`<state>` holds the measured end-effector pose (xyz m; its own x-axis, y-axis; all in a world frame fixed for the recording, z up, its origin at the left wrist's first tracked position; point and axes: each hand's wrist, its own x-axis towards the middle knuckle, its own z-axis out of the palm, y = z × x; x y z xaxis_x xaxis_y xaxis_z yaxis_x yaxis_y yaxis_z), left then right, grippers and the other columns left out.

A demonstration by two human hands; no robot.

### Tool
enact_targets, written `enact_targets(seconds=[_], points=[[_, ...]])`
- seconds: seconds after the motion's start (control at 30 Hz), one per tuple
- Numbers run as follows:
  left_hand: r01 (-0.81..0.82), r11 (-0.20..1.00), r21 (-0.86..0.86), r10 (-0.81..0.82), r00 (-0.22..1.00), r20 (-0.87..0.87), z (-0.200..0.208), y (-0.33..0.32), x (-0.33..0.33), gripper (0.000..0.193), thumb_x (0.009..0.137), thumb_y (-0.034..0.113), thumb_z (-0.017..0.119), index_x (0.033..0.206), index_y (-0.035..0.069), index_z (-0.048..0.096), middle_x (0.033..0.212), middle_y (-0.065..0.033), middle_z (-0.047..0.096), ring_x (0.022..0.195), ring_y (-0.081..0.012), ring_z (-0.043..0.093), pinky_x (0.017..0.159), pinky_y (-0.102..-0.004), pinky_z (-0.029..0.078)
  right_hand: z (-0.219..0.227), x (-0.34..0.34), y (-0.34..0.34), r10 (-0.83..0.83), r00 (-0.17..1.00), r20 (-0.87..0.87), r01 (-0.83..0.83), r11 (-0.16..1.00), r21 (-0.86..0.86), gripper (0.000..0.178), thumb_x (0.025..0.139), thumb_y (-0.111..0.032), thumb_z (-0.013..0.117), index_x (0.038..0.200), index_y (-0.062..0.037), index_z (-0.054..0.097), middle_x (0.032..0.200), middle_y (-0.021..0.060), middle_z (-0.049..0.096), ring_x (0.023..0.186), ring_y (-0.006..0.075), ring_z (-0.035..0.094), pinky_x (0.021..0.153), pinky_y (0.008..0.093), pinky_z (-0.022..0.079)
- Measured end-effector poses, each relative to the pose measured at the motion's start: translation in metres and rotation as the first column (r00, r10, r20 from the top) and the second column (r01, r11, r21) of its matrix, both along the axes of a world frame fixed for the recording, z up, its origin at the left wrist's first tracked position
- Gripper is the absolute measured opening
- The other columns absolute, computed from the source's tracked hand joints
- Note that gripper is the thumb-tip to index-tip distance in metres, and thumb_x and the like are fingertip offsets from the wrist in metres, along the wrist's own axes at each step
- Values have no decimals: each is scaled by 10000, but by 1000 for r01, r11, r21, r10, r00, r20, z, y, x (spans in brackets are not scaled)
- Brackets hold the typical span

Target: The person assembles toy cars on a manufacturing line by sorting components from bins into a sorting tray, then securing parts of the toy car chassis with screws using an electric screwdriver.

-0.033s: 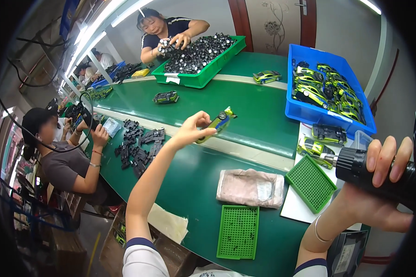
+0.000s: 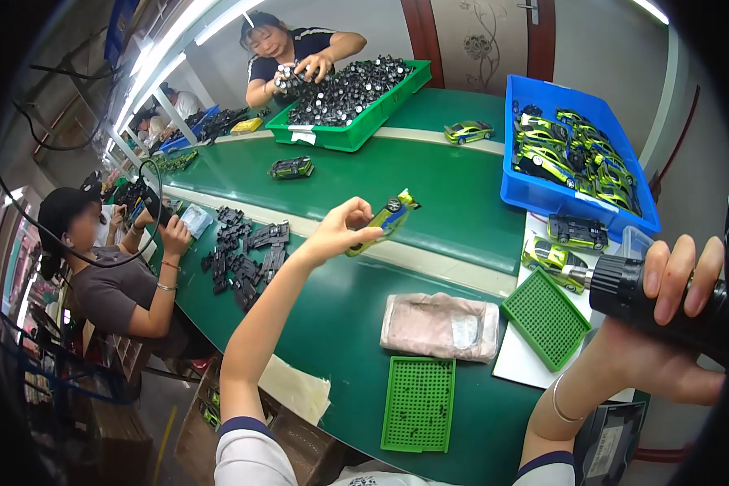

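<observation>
While raised over the green tabletop, the left hand pinches a yellow-green toy car between fingertips. Right hand wraps closed around a black power screwdriver.

Left hand pinching green toy car, right hand gripping black electric screwdriver

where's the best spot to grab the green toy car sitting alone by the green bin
Grip the green toy car across its two long sides at mid-body, coming from above. It sits flat on the belt on its wheels with open space all round, so both flanks are free.
</observation>
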<state>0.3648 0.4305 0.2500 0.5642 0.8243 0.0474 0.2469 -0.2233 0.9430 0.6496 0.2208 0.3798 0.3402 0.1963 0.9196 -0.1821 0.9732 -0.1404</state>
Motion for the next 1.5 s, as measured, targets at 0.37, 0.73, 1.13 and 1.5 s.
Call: enact_targets(seconds=[0.37,0.73,1.13,1.5], points=[[213,803,-556,-52,955,291,-7,-75,24,442,889,353,539,1197,53,435,1093,-87,558,956,-119,555,806,-274,464,0,0,1,-31,985,168,5,988,155,821,783,-745,323,1269,-83,310,738,136,419,452,202,423,375,293,369],[406,720,-563,-48,838,543,-32,-102,39,601,927,470,348,1311,7,362,1205,-231,506,1015,-314,579,878,-394,471,-4,-3,-1,-54,993,102,45,995,86,808,752,-735,388,1229,-85,334,737,110,413,475,178,421,414,282,367],[295,802,-519,53,831,554,-32,-115,29,618,910,494,385,1298,13,366,1164,-216,529,985,-302,592,857,-398,486,-11,-4,-1,-3,998,59,2,1000,19,796,717,-723,458,1186,-87,359,736,82,407,499,152,418,456,270,364],[199,811,-550,151,838,524,-24,-128,31,529,923,425,416,1245,4,415,1155,-187,548,973,-278,600,845,-385,499,-18,-11,6,57,998,15,-56,997,-55,787,686,-713,523,1146,-89,383,734,57,402,521,127,416,495,259,361]])
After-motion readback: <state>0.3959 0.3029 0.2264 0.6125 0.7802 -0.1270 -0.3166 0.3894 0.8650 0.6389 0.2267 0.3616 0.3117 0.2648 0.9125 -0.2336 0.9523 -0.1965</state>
